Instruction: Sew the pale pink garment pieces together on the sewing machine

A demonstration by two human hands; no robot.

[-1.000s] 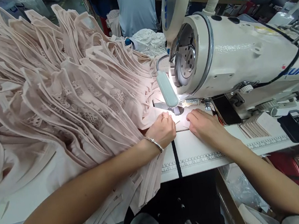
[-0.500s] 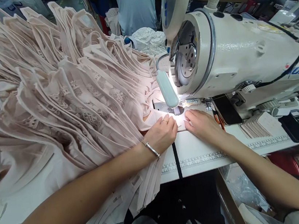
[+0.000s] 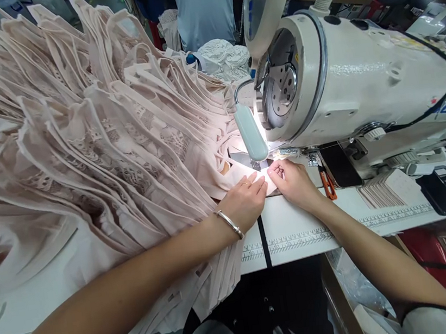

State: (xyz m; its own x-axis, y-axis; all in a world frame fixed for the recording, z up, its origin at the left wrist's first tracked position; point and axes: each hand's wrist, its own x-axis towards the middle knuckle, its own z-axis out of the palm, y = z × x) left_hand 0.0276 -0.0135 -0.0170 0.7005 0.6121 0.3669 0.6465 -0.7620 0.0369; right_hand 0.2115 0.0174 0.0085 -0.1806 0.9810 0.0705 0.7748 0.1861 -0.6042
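Pale pink fabric [image 3: 231,179] lies at the presser foot of a white sewing machine [image 3: 366,71], lit by a small lamp [image 3: 251,133]. My left hand [image 3: 246,199] rests on this fabric just in front of the foot, fingers stretched out and flat, with a ring and a bangle on. Just to its right, my right hand [image 3: 294,182] has its fingers curled in a pinch at the fabric's right edge. The needle is largely hidden behind the lamp. A big heap of pink lace-trimmed garments [image 3: 120,136] spreads left of the machine and reaches over the table's front edge.
Orange-handled snips [image 3: 327,182] and a dark phone [image 3: 340,165] lie right of my right hand. Further right are a stack of fabric pieces [image 3: 384,189] and a black case [image 3: 440,190]. A printed ruler [image 3: 298,240] runs along the table edge. A person in blue [image 3: 204,10] is beyond.
My right hand has shifted slightly left and up, and its fingers are now pinched at the fabric edge closer to the foot. My left hand has flattened, its fingers stretching further right.
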